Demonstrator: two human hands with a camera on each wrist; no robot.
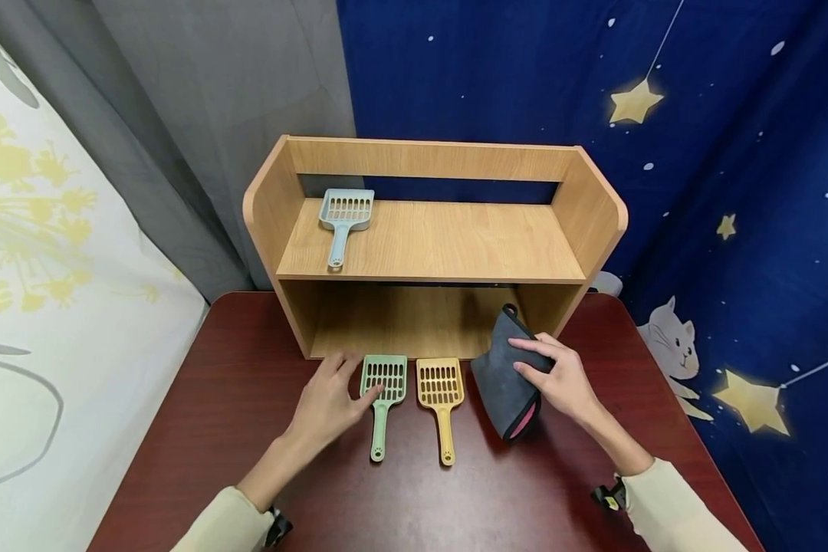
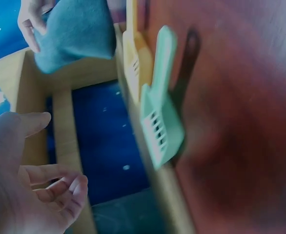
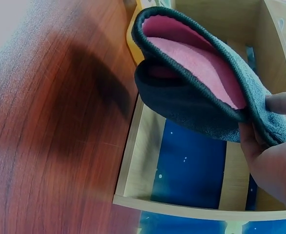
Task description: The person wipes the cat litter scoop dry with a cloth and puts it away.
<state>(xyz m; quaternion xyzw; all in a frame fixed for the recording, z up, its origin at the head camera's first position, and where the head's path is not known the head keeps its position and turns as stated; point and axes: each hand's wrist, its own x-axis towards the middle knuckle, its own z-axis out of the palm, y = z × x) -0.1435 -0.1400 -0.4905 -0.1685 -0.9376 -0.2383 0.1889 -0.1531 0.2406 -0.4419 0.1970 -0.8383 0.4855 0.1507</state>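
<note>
My right hand pinches a folded grey cloth with black edging and a hanging loop. In the right wrist view, the pink inner side of the cloth shows between its folds. A green slotted litter scoop lies on the table, with a yellow one to its right. My left hand hovers by the green scoop, fingers loosely bent and apart from it in the left wrist view. Upon the upper shelf, at its left, is a light blue litter scoop.
A two-level wooden shelf stands at the back of the dark red table. Both scoop heads on the table lie close to its front edge. Grey and blue star-patterned curtains hang behind, and a white patterned cloth hangs at the left.
</note>
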